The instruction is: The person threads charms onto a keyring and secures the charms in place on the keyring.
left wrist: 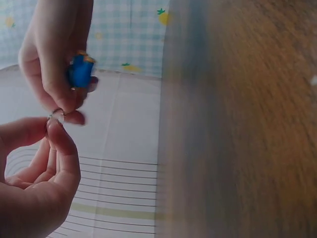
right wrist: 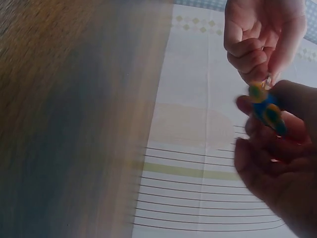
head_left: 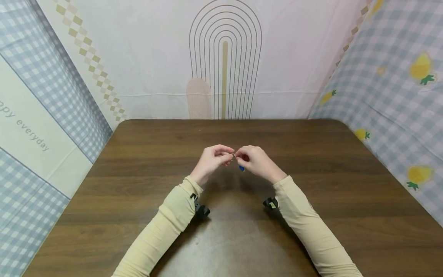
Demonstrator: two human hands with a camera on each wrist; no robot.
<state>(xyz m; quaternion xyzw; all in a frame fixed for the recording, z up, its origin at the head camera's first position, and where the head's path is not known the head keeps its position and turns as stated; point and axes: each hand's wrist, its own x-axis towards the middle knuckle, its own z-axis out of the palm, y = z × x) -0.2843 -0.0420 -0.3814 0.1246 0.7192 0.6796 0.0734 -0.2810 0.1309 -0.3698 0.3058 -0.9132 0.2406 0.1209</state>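
Note:
Above the middle of the table, my left hand (head_left: 214, 161) and right hand (head_left: 257, 161) meet fingertip to fingertip. Between thumb and forefinger the left hand pinches a small metal ring (left wrist: 58, 115), probably a key ring. The right hand's fingertips pinch at the other side of that ring. From the right hand hangs a small blue charm (head_left: 241, 168) with yellow parts, partly covered by its fingers. In the right wrist view the charm (right wrist: 267, 110) shows blue with yellow-orange and dark green patches, slightly blurred. How charm and ring join is hidden by the fingers.
A brown wood-grain table (head_left: 159, 142) spreads beneath both hands. Behind it hangs a pale curtain (head_left: 152, 57) with arch lines, and checked cloth (head_left: 387, 111) hangs at the sides. A black wrist camera (head_left: 201, 209) sits on the left sleeve, another (head_left: 270, 203) on the right.

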